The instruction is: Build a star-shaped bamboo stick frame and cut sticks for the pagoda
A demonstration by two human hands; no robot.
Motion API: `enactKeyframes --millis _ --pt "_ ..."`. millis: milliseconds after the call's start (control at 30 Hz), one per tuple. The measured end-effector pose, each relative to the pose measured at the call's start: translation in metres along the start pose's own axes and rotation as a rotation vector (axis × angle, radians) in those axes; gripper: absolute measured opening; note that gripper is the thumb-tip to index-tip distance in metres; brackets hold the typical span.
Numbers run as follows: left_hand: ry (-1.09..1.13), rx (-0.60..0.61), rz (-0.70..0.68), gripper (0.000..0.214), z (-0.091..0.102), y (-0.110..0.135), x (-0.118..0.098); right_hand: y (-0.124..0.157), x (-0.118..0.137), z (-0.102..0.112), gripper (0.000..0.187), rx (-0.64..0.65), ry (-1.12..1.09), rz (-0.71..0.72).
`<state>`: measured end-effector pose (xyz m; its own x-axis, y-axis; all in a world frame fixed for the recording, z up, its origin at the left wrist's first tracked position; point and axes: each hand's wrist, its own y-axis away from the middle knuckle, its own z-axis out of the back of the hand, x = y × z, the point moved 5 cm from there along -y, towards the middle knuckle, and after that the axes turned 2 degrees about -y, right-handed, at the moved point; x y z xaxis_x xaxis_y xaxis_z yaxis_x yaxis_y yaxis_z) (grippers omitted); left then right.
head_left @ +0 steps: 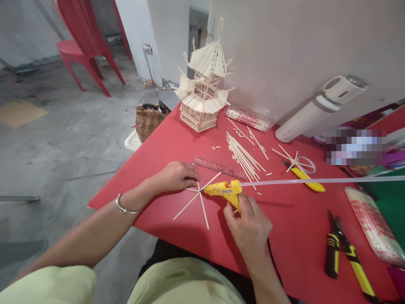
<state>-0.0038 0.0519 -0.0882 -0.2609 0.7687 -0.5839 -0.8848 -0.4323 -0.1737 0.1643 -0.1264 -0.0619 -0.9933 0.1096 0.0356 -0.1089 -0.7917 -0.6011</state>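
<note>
My right hand (248,221) is wrapped round the handle of a yellow hot glue gun (223,190), with a long clear glue stick (303,181) out of its back end. The gun's tip touches or nearly touches the centre of a star of thin wooden sticks (204,211) lying on the red table (167,202). My left hand (179,175), a silver bangle on its wrist, pinches one of the star's upper sticks near the centre. Just beyond the star lies a clear ruler (220,167).
A stick-built pagoda (202,105) stands at the back. Loose sticks (243,156), another stick star (294,161), a yellow cutter (308,179), and black-yellow pliers (340,242) lie to the right. A white bottle (310,116) leans on the wall; stick packs (373,223) lie nearby.
</note>
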Motion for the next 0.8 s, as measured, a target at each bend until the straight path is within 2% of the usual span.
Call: enactKeyframes --millis 433,800 --pt "-0.002 -0.003 -0.005 0.014 0.0003 -0.0004 -0.0003 -0.0011 0.0004 0.0027 0.022 -0.030 0.009 0.003" --pt "-0.003 -0.012 -0.012 0.014 -0.0006 -0.0007 0.0011 0.0003 -0.0009 -0.0008 0.020 -0.001 -0.028 0.003"
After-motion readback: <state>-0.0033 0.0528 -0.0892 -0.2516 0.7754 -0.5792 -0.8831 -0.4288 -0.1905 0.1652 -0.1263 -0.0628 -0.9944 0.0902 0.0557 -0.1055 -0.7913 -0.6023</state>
